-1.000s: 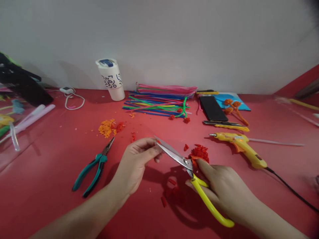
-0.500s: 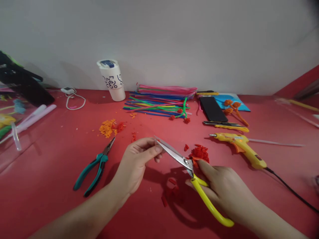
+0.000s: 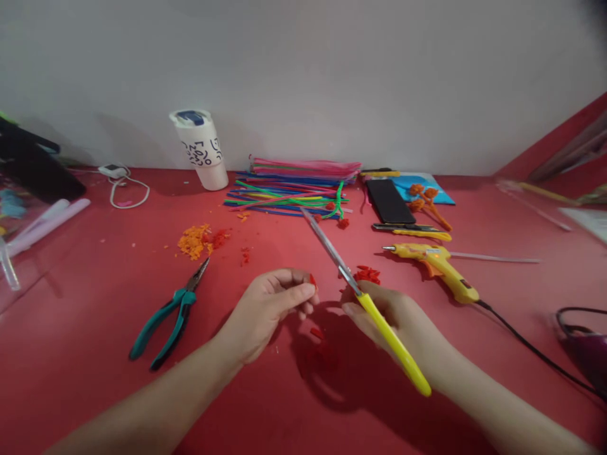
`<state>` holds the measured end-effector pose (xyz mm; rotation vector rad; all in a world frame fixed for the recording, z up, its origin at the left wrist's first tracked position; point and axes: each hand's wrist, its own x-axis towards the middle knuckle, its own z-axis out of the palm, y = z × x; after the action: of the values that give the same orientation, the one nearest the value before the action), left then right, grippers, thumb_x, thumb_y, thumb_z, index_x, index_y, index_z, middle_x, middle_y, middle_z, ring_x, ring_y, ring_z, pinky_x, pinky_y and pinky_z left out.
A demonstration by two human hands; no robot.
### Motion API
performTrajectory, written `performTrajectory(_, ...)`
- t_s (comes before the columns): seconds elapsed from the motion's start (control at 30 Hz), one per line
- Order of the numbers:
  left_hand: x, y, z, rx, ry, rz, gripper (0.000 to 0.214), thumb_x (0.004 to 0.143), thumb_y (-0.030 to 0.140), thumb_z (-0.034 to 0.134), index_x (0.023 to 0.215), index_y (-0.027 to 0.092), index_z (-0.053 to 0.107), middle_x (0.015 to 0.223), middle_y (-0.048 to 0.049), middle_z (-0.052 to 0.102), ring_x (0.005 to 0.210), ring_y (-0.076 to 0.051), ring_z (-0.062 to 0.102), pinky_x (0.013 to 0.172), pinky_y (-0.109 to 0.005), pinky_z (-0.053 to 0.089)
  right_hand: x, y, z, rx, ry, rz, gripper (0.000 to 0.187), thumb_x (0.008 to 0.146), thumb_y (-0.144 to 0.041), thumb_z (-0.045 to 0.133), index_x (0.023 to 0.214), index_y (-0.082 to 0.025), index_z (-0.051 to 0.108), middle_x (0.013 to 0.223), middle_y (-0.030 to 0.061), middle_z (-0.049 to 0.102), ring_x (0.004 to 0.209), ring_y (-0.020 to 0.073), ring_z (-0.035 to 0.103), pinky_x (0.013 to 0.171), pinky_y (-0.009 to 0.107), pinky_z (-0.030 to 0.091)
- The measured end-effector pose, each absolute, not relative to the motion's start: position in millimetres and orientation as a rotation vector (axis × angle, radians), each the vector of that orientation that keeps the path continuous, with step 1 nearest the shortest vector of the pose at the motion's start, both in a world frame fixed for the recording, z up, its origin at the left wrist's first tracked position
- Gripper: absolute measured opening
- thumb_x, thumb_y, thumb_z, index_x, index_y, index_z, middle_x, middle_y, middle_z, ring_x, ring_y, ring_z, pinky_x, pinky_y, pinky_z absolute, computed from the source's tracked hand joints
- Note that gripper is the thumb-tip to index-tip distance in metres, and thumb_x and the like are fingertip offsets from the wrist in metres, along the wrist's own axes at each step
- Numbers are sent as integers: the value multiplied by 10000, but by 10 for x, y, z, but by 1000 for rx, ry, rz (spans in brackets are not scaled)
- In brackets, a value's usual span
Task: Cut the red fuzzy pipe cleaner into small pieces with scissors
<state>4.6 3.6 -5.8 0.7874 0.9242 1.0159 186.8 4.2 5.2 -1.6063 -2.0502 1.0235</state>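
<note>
My left hand (image 3: 272,306) is closed in a pinch on a small red pipe-cleaner piece (image 3: 313,280) held just above the red table (image 3: 95,379). My right hand (image 3: 398,316) grips yellow-handled scissors (image 3: 365,303), blades closed and pointing up and away to the left. Red cuttings (image 3: 367,274) lie just beyond my right hand, and more red bits (image 3: 318,333) lie under my hands.
Teal pliers (image 3: 173,313) lie left of my left hand. A yellow glue gun (image 3: 439,262) with a black cord lies right. Behind are coloured pipe cleaners (image 3: 294,193), a black phone (image 3: 389,201), a white tumbler (image 3: 202,151), orange cuttings (image 3: 193,240).
The scissors swung away from my left hand, blades now pointing up and away. My left hand drew back towards me, still pinching a red piece. The view shifted right.
</note>
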Motion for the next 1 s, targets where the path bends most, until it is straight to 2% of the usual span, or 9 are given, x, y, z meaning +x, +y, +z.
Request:
performTrajectory(0.07,76,13,-52,814,917,903,61,697,193,624,692,133,621,601,11,602,501,-43,504,499,-159,384,1831,32,29,-1557,-1817,1206,156,736,-343,470,754,-190,493,522,-62,408,412,74,362,408,207,305)
performTrajectory(0.2,120,-23,-52,850,885,718,91,677,212,637,662,125,615,582,11,592,476,-42,487,492,-166,373,1824,20,-42,-1255,-1617,1490,227,759,-381,483,876,-187,493,439,-100,367,350,54,314,373,191,272)
performTrajectory(0.37,150,-43,-71,875,868,654,105,666,223,644,672,121,620,594,-7,595,475,-54,490,488,-179,380,1838,6,-13,-1114,-1618,1638,207,791,-377,469,725,-181,472,389,-99,367,320,45,321,374,186,294)
performTrajectory(0.57,215,-68,-3,1096,1064,853,36,646,173,629,636,139,633,554,13,565,489,-73,475,508,-194,382,1771,-28,113,-1426,-1624,1483,152,744,-313,496,674,-191,440,368,-111,339,301,39,312,331,158,275)
performTrajectory(0.7,280,-105,35,1155,1159,885,23,623,168,635,626,146,645,603,-10,619,555,-112,533,560,-220,414,1731,-43,130,-1561,-1607,1454,134,740,-307,486,678,-201,431,366,-115,335,277,41,291,301,160,259)
performTrajectory(0.8,281,-105,28,1120,1185,871,22,617,164,636,607,144,635,553,3,597,511,-102,518,522,-213,402,1756,-27,128,-1549,-1663,1420,163,734,-344,504,687,-196,452,399,-106,347,304,49,319,320,172,270)
performTrajectory(0.9,229,-69,5,1003,1184,954,35,614,169,648,612,141,626,493,25,560,454,-79,483,476,-195,381,1845,10,122,-1492,-1861,1190,242,730,-419,510,683,-187,458,482,-73,401,390,65,375,389,195,292)
performTrajectory(1.0,156,-19,-21,854,1159,1116,80,610,180,675,655,134,627,525,17,576,476,-72,502,497,-188,399,1944,30,94,-1592,-2122,824,293,737,-479,491,679,-199,427,522,-47,451,439,90,399,418,212,270)
